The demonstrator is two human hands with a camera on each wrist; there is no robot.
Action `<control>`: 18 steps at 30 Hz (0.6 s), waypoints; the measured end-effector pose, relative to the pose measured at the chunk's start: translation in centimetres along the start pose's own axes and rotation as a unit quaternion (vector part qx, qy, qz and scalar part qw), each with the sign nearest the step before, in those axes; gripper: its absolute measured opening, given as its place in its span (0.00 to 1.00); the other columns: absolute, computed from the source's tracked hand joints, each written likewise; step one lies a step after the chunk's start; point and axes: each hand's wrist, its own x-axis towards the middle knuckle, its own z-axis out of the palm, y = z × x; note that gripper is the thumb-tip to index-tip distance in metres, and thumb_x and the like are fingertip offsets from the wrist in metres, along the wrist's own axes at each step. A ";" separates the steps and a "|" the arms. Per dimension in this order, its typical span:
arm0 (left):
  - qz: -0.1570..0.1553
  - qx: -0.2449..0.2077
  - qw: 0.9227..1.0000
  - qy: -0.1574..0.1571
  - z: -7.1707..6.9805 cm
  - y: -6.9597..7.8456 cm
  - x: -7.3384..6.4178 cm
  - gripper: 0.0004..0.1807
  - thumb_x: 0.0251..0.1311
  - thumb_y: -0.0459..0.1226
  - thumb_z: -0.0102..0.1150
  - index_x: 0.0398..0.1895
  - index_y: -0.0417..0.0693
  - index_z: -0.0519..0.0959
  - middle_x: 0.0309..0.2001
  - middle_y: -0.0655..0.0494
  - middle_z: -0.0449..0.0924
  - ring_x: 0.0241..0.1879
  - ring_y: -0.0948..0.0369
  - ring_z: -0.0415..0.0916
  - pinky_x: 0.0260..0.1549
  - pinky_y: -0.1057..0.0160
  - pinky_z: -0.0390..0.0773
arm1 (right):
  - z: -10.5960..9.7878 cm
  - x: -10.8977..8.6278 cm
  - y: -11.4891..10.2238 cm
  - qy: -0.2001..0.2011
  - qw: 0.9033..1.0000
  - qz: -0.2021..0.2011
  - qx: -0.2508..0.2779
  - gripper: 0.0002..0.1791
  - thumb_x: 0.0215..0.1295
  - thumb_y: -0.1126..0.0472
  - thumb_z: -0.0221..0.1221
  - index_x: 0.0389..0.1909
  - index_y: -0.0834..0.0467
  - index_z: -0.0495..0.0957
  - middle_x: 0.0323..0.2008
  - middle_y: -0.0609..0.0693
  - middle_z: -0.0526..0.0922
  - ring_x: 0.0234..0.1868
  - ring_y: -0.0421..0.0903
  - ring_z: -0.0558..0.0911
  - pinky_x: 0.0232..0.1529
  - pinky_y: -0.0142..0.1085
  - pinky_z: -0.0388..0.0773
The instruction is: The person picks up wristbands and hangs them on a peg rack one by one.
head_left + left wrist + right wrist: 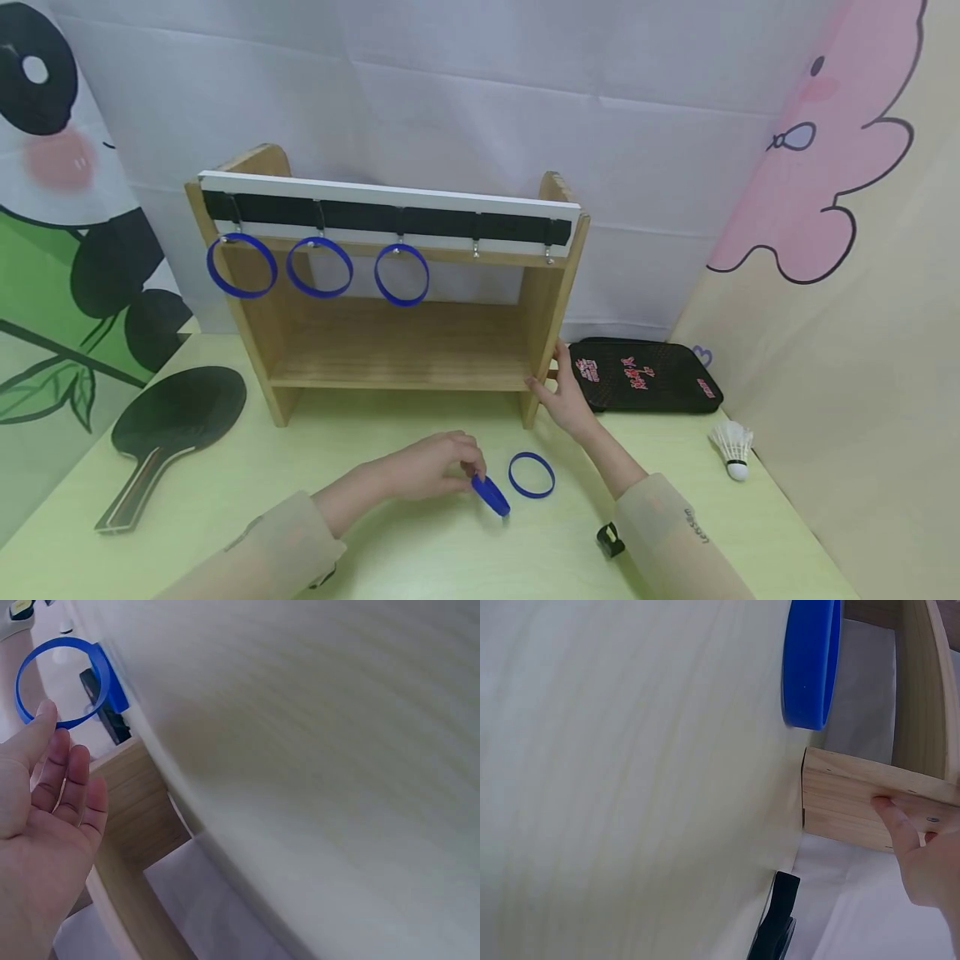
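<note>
My left hand (pixel 431 467) pinches a blue ring (pixel 491 495) between thumb and fingertips, low over the table; the left wrist view shows this ring (pixel 63 681) as a full loop. A second blue ring (pixel 532 476) lies on the table just to its right. My right hand (pixel 568 400) touches the right side panel of the wooden shelf (pixel 397 342), thumb at its front edge, as the right wrist view also shows. Across the shelf's top runs a white board with a black strip (pixel 360 215) and a row of small hooks. Three blue rings (pixel 320 267) hang from the left hooks; two right hooks (pixel 476 248) are bare.
A dark table tennis paddle (pixel 178 417) lies left of the shelf. To the right are a black zip case (pixel 647 375) and a white shuttlecock (pixel 732 447). A small black object (pixel 611 540) sits by the right forearm. White cloth (pixel 465 100) hangs behind the shelf.
</note>
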 end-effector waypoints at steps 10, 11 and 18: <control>-0.007 0.005 1.000 0.022 -1.8 1.5 -0.5 0.08 0.57 0.42 0.64 0.40 0.58 0.83 0.34 0.74 0.74 0.39 0.72 0.71 0.46 0.66 0.75 | 0.1 0.2 1.3 0.001 1.000 0.010 0.008 0.43 0.65 0.64 0.57 0.73 0.50 0.41 0.62 0.63 0.60 0.52 0.62 0.75 0.40 0.45 0.81; -0.007 0.001 1.000 0.026 -2.1 1.7 -0.5 0.09 0.57 0.42 0.64 0.41 0.57 0.83 0.34 0.73 0.74 0.39 0.71 0.72 0.46 0.65 0.75 | 0.0 0.2 1.2 0.000 1.000 0.012 0.007 0.43 0.65 0.65 0.56 0.73 0.52 0.40 0.62 0.64 0.60 0.52 0.63 0.74 0.41 0.46 0.81; -0.020 0.010 0.998 0.061 -4.0 3.1 -0.9 0.09 0.57 0.42 0.64 0.41 0.55 0.84 0.36 0.70 0.75 0.41 0.68 0.72 0.45 0.66 0.76 | -0.1 -0.1 -0.7 -0.007 1.000 0.019 0.004 0.42 0.65 0.67 0.55 0.72 0.56 0.39 0.62 0.66 0.59 0.52 0.64 0.74 0.43 0.49 0.80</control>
